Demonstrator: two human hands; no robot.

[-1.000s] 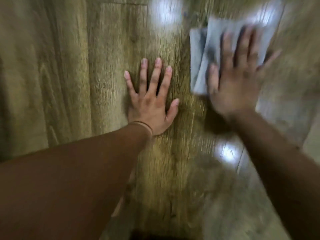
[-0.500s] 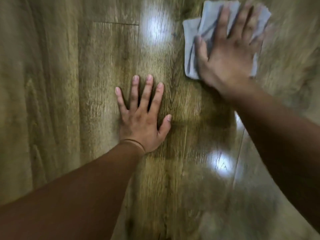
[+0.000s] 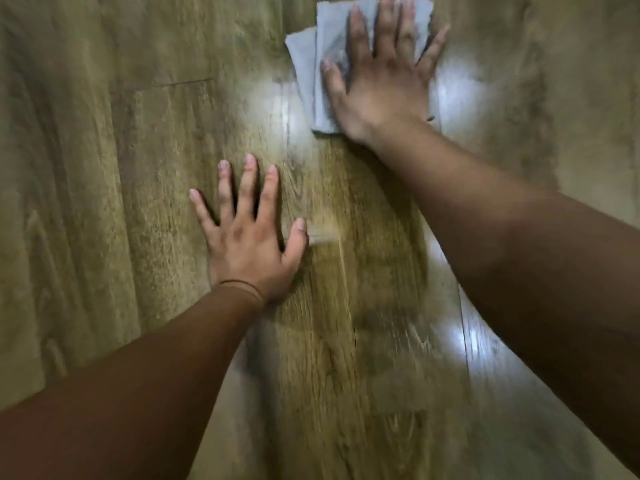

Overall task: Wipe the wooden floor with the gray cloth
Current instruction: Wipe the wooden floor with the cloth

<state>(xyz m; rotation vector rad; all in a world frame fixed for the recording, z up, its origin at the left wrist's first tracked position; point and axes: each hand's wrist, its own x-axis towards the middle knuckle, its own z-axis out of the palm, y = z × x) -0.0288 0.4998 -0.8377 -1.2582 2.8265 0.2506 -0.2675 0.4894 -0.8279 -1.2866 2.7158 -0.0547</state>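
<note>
Presently, right hand [image 3: 381,81] at one o'clock presses flat, fingers spread, on cloth [image 3: 311,64]; left hand [image 3: 247,237], fingers spread, rests flat on floor [image 3: 104,202].

Two bare arms in shot here, the left forearm [image 3: 131,393] and the right forearm [image 3: 519,258]. A thin dark band [image 3: 247,285] loops round the wrist just behind the left hand [image 3: 249,251]. Fingernails are trimmed short on it and on the right hand [image 3: 381,84].

Glossy wooden floor [image 3: 86,202], bright reflections [image 3: 460,336]
</note>
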